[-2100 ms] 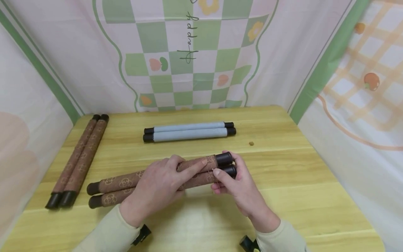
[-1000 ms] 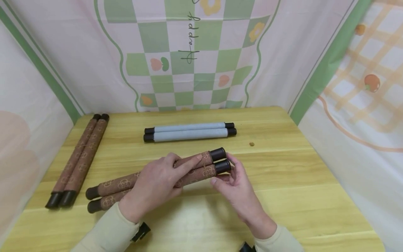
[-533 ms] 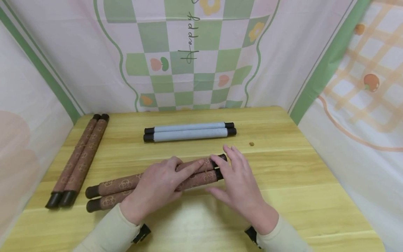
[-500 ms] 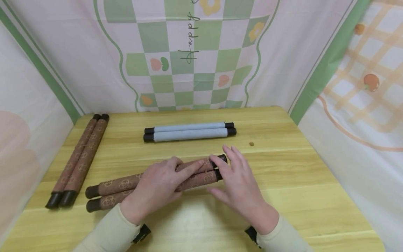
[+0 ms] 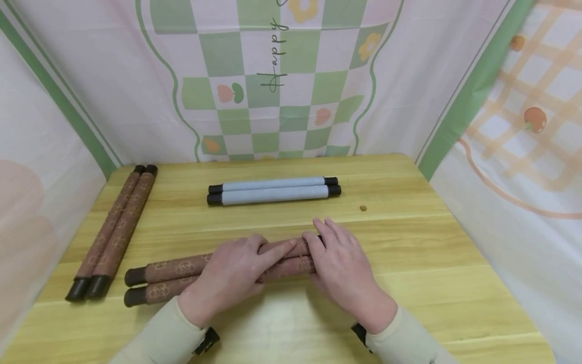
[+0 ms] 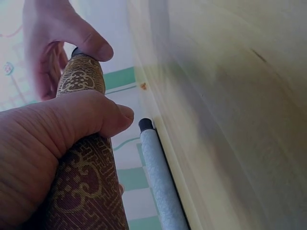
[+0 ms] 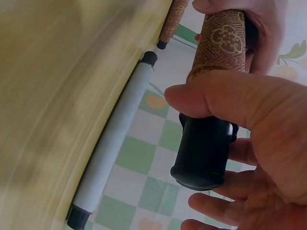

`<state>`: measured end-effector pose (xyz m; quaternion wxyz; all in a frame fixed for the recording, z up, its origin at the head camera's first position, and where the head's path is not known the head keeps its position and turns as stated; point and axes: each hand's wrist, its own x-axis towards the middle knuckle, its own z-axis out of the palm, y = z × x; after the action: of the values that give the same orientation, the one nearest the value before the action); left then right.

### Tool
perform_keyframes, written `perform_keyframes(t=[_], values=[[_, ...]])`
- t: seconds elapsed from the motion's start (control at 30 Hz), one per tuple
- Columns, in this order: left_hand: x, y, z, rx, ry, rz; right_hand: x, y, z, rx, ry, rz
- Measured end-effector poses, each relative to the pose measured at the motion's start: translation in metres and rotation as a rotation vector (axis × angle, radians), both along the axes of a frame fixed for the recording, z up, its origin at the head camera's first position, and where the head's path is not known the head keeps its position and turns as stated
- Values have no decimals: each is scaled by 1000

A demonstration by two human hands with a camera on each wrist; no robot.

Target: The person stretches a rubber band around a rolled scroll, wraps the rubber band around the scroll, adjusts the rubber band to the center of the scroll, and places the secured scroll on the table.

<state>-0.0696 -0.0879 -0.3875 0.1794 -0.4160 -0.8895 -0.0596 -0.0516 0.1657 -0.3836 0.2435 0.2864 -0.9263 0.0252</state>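
A brown patterned scroll (image 5: 179, 266), rolled as two parallel rolls with dark end knobs, lies slantwise under both hands in the head view. My left hand (image 5: 227, 275) grips it around the middle, index finger stretched along the upper roll. Over its right end, my right hand (image 5: 347, 273) covers the knobs in the head view. The right wrist view shows that thumb on the roll beside a black knob (image 7: 204, 151), with fingers bent on the far side. A thin tan string (image 5: 300, 251) crosses the rolls between the hands.
Another brown scroll (image 5: 120, 227) lies at the table's left edge. Behind the hands is a pale blue scroll (image 5: 275, 194) with black knobs. A small brown speck (image 5: 362, 208) sits on the wooden table (image 5: 454, 283). Printed curtains (image 5: 391, 116) enclose the table's back and sides.
My right hand has left the string, gone under the right knobs, then risen and closed over that end. The scroll's right end has come down slightly. My left hand keeps its grip.
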Motion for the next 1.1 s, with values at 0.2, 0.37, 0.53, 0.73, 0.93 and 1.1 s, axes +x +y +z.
perform_keyframes(t=[0.2,0.37,0.53,0.73,0.93,1.1], values=[[0,0,-2,-10,-5,-15,-2,-2,-3,62,-5,-6],[2,1,-3,-13,-26,-17,-4,-5,-6,66,-7,7],[4,4,-2,-17,-62,-15,-5,-8,-8,51,-18,36],[5,5,-3,-21,-77,-5,-6,-10,-8,66,-41,37],[6,4,-5,-16,-93,-18,-6,-12,-8,97,-36,67],[8,6,-5,-27,-119,-20,-4,-16,-8,145,-54,86]])
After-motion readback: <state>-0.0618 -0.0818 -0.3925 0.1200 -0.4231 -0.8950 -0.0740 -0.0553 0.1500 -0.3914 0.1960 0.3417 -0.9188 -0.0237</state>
